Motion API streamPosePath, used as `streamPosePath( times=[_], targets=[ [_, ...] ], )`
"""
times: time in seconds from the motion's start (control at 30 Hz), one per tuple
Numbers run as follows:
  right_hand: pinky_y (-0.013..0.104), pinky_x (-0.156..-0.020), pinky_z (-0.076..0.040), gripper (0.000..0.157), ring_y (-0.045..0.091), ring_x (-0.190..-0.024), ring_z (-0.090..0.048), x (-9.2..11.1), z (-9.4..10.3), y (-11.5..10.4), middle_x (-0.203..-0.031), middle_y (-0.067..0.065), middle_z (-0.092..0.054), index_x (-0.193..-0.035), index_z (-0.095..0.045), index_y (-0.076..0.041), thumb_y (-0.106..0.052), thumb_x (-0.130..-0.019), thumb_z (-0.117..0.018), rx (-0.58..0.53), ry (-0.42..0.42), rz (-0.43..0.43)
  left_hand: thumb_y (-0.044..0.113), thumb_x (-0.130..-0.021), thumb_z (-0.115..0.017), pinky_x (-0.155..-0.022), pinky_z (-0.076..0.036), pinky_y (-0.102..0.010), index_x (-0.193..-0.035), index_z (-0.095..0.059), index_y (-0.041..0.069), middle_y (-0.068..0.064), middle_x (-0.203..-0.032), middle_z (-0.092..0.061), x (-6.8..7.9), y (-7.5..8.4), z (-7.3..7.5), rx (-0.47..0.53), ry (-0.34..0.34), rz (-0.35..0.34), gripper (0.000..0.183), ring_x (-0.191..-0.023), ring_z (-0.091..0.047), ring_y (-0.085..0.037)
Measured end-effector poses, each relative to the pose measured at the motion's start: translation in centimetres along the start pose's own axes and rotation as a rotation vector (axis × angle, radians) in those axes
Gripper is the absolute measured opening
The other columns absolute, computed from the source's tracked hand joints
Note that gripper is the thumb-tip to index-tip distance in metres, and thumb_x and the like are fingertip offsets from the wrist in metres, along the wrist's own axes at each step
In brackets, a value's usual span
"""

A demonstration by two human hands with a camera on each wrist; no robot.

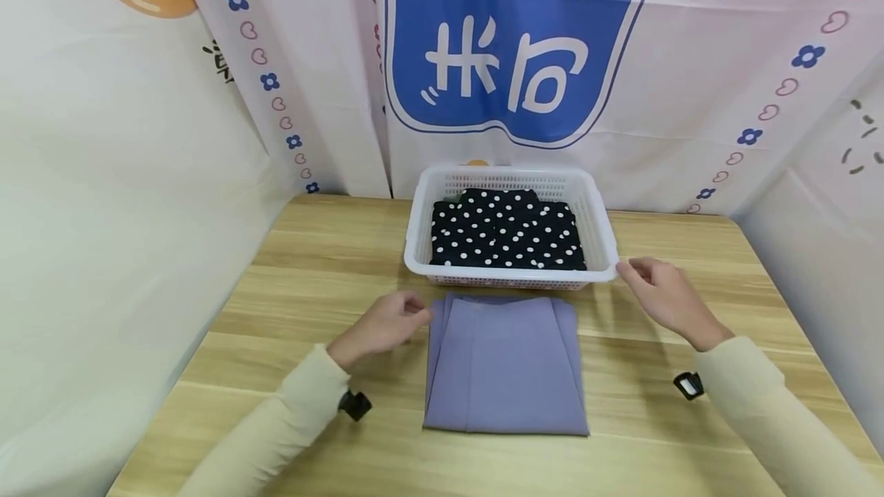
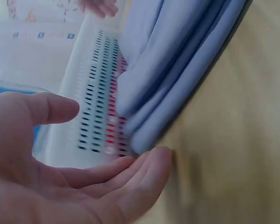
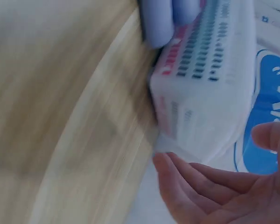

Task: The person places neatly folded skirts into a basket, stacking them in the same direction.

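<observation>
A folded lavender cloth [image 1: 514, 366], perhaps a garment, lies on the wooden table with layered edges at both sides. Just off its back left corner is my left hand [image 1: 392, 322], loosely bent, thumb apart from the fingers, holding nothing; in the left wrist view its fingertips [image 2: 161, 156] come close to the cloth's folds [image 2: 172, 60]. Contact there I cannot tell. My right hand [image 1: 666, 296] is beside the front right corner of a white plastic basket [image 1: 511, 276]. The right wrist view shows that hand's fingers [image 3: 200, 186] relaxed near the basket's end wall [image 3: 196, 116], gripping nothing.
Folded black cloth with white dots [image 1: 507, 228] fills the basket, which stands near the table's back edge, right behind the lavender cloth. A printed curtain [image 1: 483, 113] hangs behind. Pale fabric walls [image 1: 124, 175] flank the table [image 1: 290, 305].
</observation>
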State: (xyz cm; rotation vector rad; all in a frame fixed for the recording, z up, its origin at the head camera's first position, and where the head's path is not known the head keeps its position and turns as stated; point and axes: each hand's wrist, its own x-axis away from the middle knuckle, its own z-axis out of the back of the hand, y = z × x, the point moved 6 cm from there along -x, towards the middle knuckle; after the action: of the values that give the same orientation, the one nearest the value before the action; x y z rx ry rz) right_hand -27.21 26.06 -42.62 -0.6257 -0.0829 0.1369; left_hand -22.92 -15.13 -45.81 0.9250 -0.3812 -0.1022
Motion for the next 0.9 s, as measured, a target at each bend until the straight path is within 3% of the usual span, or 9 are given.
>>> streamPosePath(
  times=[0.1,0.2,0.27,0.43,0.5,0.6,0.7,0.77,0.9],
  targets=[
    [0.049,-0.09,-0.055,0.076,0.037,-0.109,-0.064,1.6,-0.4,-0.2,-0.12,0.025,-0.065,-0.133,-0.052,0.008,-0.058,-0.1,-0.031,-0.104,-0.061,-0.045,0.027,-0.096,-0.054,-0.094,-0.056,-0.04,-0.129,-0.05,-0.007,-0.021,-0.124,-0.061,0.6,-2.0,0.7,0.208,-0.101,0.096,0.047,-0.11,-0.064,-0.033],
    [0.04,-0.088,-0.058,0.07,0.033,-0.103,-0.069,2.9,-1.6,-0.7,-0.116,0.027,-0.066,-0.131,-0.049,0.014,-0.049,-0.102,-0.035,-0.267,-0.167,-0.091,0.018,-0.096,-0.05,-0.102,-0.051,-0.045,-0.13,-0.044,-0.015,-0.03,-0.131,-0.054,1.3,-2.8,0.7,0.43,-0.188,0.149,0.048,-0.121,-0.058,-0.038],
    [0.037,-0.09,-0.058,0.064,0.03,-0.105,-0.069,4.0,-2.9,-1.0,-0.118,0.028,-0.065,-0.131,-0.046,0.017,-0.04,-0.103,-0.04,-0.365,-0.263,-0.124,0.017,-0.096,-0.049,-0.101,-0.051,-0.047,-0.126,-0.045,-0.015,-0.031,-0.129,-0.055,1.8,-3.0,0.4,0.507,-0.233,0.176,0.044,-0.117,-0.06,-0.037],
    [0.036,-0.099,-0.054,0.062,0.029,-0.115,-0.063,6.4,-6.3,-2.0,-0.13,0.031,-0.057,-0.137,-0.035,0.019,-0.031,-0.102,-0.042,-0.593,-0.486,-0.203,0.016,-0.094,-0.051,-0.096,-0.055,-0.047,-0.106,-0.055,-0.006,-0.021,-0.114,-0.063,1.8,-2.5,-1.6,0.583,-0.313,0.205,0.025,-0.105,-0.064,-0.027],
    [0.035,-0.1,-0.053,0.062,0.026,-0.114,-0.063,6.8,-7.5,-2.4,-0.13,0.029,-0.056,-0.14,-0.031,0.019,-0.03,-0.102,-0.043,-0.695,-0.532,-0.239,0.016,-0.093,-0.054,-0.092,-0.057,-0.043,-0.099,-0.059,-0.001,-0.012,-0.105,-0.064,1.4,-2.2,-2.6,0.587,-0.322,0.198,0.018,-0.098,-0.065,-0.023],
    [0.031,-0.096,-0.055,0.055,0.016,-0.101,-0.063,6.8,-9.2,-3.0,-0.113,0.016,-0.062,-0.13,-0.045,0.014,-0.032,-0.099,-0.05,-0.797,-0.572,-0.308,0.016,-0.092,-0.06,-0.083,-0.06,-0.036,-0.095,-0.06,0.001,-0.006,-0.093,-0.063,0.7,-1.8,-3.8,0.57,-0.304,0.185,0.016,-0.087,-0.063,-0.017],
    [0.028,-0.086,-0.056,0.042,0.012,-0.088,-0.06,6.4,-10.4,-3.6,-0.095,0.002,-0.061,-0.109,-0.057,0.004,-0.036,-0.096,-0.058,-0.748,-0.559,-0.291,0.016,-0.089,-0.066,-0.076,-0.058,-0.029,-0.108,-0.058,-0.003,-0.006,-0.096,-0.061,0.5,-1.4,-4.7,0.489,-0.245,0.165,0.027,-0.084,-0.059,-0.014],
    [0.027,-0.076,-0.055,0.037,0.012,-0.082,-0.057,6.2,-10.9,-3.8,-0.086,0.0,-0.059,-0.098,-0.058,-0.001,-0.038,-0.093,-0.062,-0.659,-0.518,-0.26,0.015,-0.089,-0.066,-0.08,-0.057,-0.028,-0.122,-0.052,-0.006,-0.01,-0.107,-0.06,0.5,-1.1,-5.1,0.463,-0.216,0.138,0.042,-0.092,-0.059,-0.015],
    [0.024,-0.067,-0.05,0.042,0.011,-0.082,-0.056,6.3,-11.0,-3.9,-0.089,0.001,-0.06,-0.111,-0.056,-0.001,-0.038,-0.092,-0.064,-0.537,-0.424,-0.208,0.009,-0.092,-0.061,-0.092,-0.056,-0.036,-0.142,-0.032,-0.004,-0.021,-0.128,-0.057,1.0,-0.6,-5.9,0.537,-0.221,0.097,0.059,-0.109,-0.061,-0.021]
  ],
)
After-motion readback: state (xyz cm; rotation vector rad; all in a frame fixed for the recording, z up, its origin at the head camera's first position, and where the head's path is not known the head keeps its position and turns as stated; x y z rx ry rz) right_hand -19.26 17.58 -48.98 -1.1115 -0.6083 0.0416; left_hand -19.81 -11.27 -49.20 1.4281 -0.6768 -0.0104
